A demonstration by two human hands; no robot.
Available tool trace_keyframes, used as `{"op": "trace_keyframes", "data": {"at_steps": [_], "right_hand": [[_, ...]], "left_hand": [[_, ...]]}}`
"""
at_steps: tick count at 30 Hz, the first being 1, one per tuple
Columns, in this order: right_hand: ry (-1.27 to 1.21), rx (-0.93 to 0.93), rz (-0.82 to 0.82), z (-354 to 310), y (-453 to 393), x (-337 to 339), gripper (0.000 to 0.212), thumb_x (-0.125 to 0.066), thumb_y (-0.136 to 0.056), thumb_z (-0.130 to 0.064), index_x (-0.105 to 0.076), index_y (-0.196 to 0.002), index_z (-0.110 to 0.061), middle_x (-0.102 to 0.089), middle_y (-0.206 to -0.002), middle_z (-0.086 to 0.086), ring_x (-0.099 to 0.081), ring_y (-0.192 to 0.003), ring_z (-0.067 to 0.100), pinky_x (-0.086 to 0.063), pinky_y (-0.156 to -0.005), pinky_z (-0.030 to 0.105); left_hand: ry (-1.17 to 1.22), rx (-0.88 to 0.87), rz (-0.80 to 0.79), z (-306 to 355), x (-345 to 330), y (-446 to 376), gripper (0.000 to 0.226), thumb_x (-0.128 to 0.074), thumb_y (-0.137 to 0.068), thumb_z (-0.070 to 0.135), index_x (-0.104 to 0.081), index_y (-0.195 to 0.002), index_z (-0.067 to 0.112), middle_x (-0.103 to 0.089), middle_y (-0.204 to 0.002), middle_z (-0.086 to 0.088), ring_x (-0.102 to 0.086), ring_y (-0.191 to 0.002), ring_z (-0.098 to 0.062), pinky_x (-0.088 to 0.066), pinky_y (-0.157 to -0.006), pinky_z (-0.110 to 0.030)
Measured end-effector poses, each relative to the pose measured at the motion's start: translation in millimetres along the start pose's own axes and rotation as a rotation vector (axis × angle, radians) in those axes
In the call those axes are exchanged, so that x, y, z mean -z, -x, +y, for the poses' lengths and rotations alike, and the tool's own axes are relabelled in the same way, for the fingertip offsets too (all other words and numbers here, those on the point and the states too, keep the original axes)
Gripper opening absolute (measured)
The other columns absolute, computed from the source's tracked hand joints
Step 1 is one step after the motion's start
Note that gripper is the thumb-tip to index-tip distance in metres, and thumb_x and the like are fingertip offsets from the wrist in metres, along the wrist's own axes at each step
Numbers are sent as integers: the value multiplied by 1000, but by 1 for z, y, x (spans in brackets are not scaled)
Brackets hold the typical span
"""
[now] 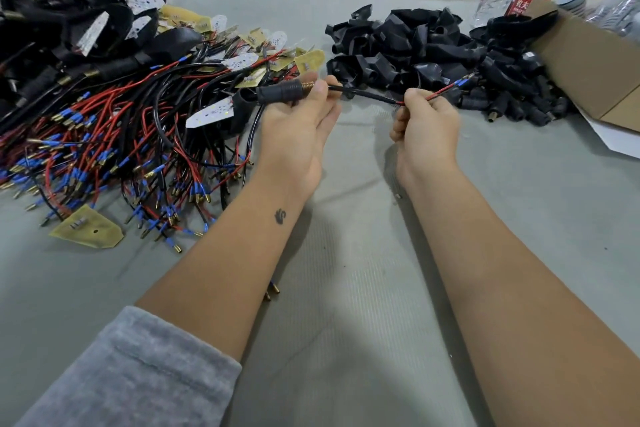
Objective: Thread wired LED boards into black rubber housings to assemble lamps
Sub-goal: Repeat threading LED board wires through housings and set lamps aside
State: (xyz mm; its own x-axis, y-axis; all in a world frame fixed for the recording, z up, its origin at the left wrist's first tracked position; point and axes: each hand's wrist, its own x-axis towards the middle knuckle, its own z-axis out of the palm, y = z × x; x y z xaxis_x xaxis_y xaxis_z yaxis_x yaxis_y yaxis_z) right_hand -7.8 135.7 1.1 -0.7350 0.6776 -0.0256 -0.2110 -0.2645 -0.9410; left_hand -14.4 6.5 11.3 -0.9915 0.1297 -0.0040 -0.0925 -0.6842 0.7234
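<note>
Between both hands, black ribbed housing (282, 92) trailing red-black wires (420, 99).

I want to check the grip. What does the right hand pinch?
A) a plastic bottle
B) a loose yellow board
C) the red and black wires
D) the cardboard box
C: the right hand pinches the wires that come out of the housing gripped by the left hand.

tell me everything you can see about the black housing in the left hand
The housing is a black, ribbed piece that looks like rubber, lying roughly level above the table. A brass-coloured threaded tip sticks out of its right end, and a black-sheathed wire runs from there to the right hand, which pinches it where red and black leads emerge. The left hand grips the housing, thumb near the tip. A white LED board shows at its left end.
</note>
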Motion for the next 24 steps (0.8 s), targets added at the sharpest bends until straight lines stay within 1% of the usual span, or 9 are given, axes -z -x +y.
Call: {"op": "trace_keyframes", "data": {"at_steps": [4, 7, 9, 11, 13, 15, 18, 21, 24], "right_hand": [[137, 25, 19, 2, 0, -3, 23, -58, -88, -7, -44, -106, -13, -51, -76, 4, -45, -50, 8, -38, -46, 19], [277, 71, 15, 3, 3, -3, 29, -56, -84, -6, -39, -107, -13, -54, -66, -5, -47, -44, 6, -40, -43, 17], [270, 64, 2, 3, 4, -2, 41, -54, -86, -7, -37, -121, -20, -54, -63, -11, -51, -50, 7, -44, -49, 19], [188, -1, -44, -1, 4, -2, 43, -54, -94, -19, -40, -135, -20, -59, -79, -4, -54, -57, 10, -44, -55, 24], [77, -52, -113, -4, 4, -1, 36, -45, -101, -32, -53, -128, -10, -60, -85, 2, -55, -57, 10, -44, -56, 24], [47, -66, -209, -5, 4, 1, 45, -34, -103, -39, -66, -112, -9, -61, -82, 2, -56, -58, 11, -42, -58, 24], [103, -94, -370, -7, 5, 2, 57, -24, -104, -44, -69, -104, -10, -64, -75, 3, -57, -61, 13, -40, -62, 26], [106, -140, -465, -9, 6, -1, 58, -19, -104, -47, -64, -106, -10, -65, -73, 4, -56, -60, 16, -39, -61, 26], [75, -176, -440, -9, 6, 0, 48, -23, -103, -50, -55, -117, -17, -71, -76, 4, -65, -66, 18, -47, -58, 24]], "left_hand": [[50, -9, -90, 5, 1, 2, 12, -46, -101, 7, -57, -101, 13, -65, -96, -2, -67, -89, -15, -51, -96, -37], [61, -4, -115, 7, -3, 5, 12, -41, -104, 11, -51, -110, 8, -56, -106, -12, -66, -86, -19, -55, -92, -39], [45, -4, -101, 9, -5, 6, 11, -40, -104, 10, -45, -112, 6, -53, -97, -16, -63, -79, -23, -59, -81, -42], [-73, 5, -91, 10, -5, 7, 7, -39, -104, 8, -45, -106, 8, -51, -81, -8, -57, -66, -20, -60, -70, -43], [-288, 23, -71, 11, -2, 7, 11, -36, -105, 8, -44, -104, 14, -45, -74, -3, -47, -56, -13, -57, -58, -36], [-369, 85, -93, 12, 1, 5, 13, -30, -105, 8, -40, -109, 17, -39, -67, 0, -34, -46, -8, -39, -40, -20], [-228, 274, -255, 21, 5, 0, 16, -30, -106, 11, -39, -116, 17, -36, -55, 5, -23, -38, -2, -19, -31, -12], [-183, 492, -513, 30, 12, -1, 21, -34, -100, 16, -39, -121, 17, -35, -53, 9, -15, -41, -1, -16, -30, -9], [-336, 676, -728, 32, 21, 1, 37, -38, -93, 20, -27, -129, 22, -33, -54, 11, -11, -45, -2, -14, -33, -8]]}}
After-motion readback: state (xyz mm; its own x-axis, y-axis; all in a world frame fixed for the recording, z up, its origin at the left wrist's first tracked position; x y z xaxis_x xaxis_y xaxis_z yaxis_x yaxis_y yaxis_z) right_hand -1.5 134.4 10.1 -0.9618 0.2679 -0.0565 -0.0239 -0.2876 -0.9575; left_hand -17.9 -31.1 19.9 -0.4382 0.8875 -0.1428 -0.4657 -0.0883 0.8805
